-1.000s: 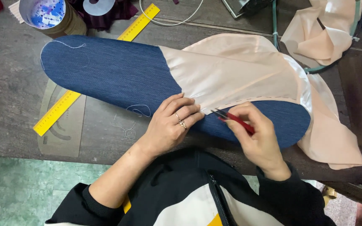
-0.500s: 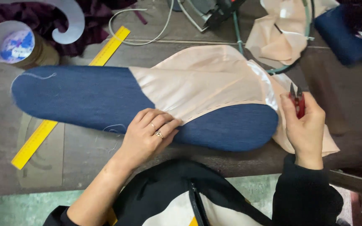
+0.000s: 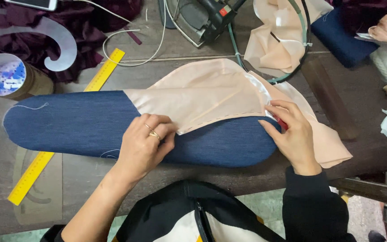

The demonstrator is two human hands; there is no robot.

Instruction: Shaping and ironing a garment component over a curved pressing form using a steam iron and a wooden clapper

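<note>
A long oval piece of dark blue denim (image 3: 77, 123) lies on the worktable, with peach lining fabric (image 3: 202, 96) spread over its right half. My left hand (image 3: 146, 143) rests flat near the middle, fingertips on the lining's lower edge. At the right end of the denim, my right hand (image 3: 290, 132) pinches the lining's edge. Small red-handled snips (image 3: 282, 123) are tucked in that palm, mostly hidden.
A yellow ruler (image 3: 63, 130) runs diagonally under the denim. A round tin (image 3: 5, 76) and a white curve template (image 3: 54, 40) sit at the far left. An iron (image 3: 202, 18) with cords, more peach fabric (image 3: 278, 40) and a blue cloth (image 3: 341, 33) lie beyond.
My right hand has come back down from beside the fabric to pinch the lining at the denim's right end. My left hand shifted onto the lining's edge.
</note>
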